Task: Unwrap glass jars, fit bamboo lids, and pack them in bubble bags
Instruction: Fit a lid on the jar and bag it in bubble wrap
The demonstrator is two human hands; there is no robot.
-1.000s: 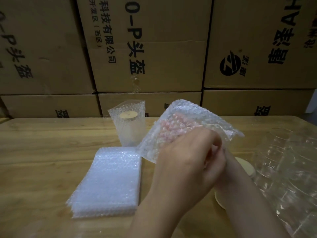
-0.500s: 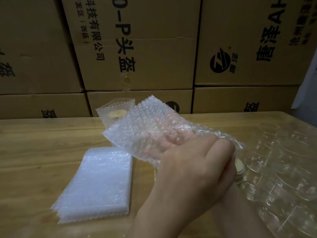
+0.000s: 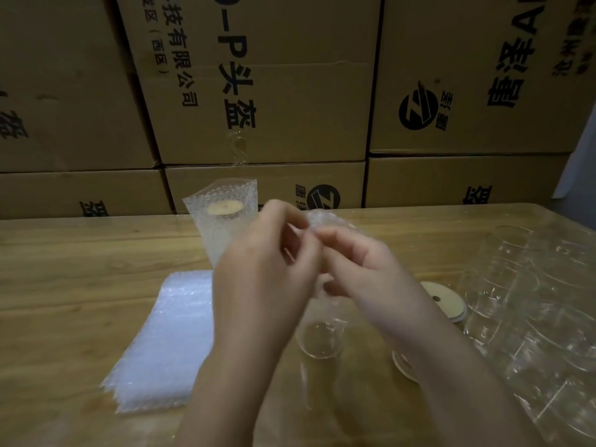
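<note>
My left hand (image 3: 267, 272) and my right hand (image 3: 364, 269) meet above the table, and both pinch a clear bubble bag (image 3: 325, 221) that shows just beyond the fingertips. Below them an open glass jar (image 3: 319, 343) without a lid stands on the wooden table (image 3: 80, 269). A packed jar with a bamboo lid stands in a bubble bag (image 3: 222, 217) at the back. Bamboo lids (image 3: 445, 301) lie to the right of my right wrist, and one more lid (image 3: 403, 366) shows beneath my right forearm.
A stack of flat bubble bags (image 3: 167, 340) lies at the left. Several wrapped glass jars in clear plastic (image 3: 532, 304) fill the right side. Stacked cardboard boxes (image 3: 274, 91) form a wall behind the table.
The bubble bag was spread open over my hands; now it is bunched small between the fingertips of both hands. The lidless jar has come into view below.
</note>
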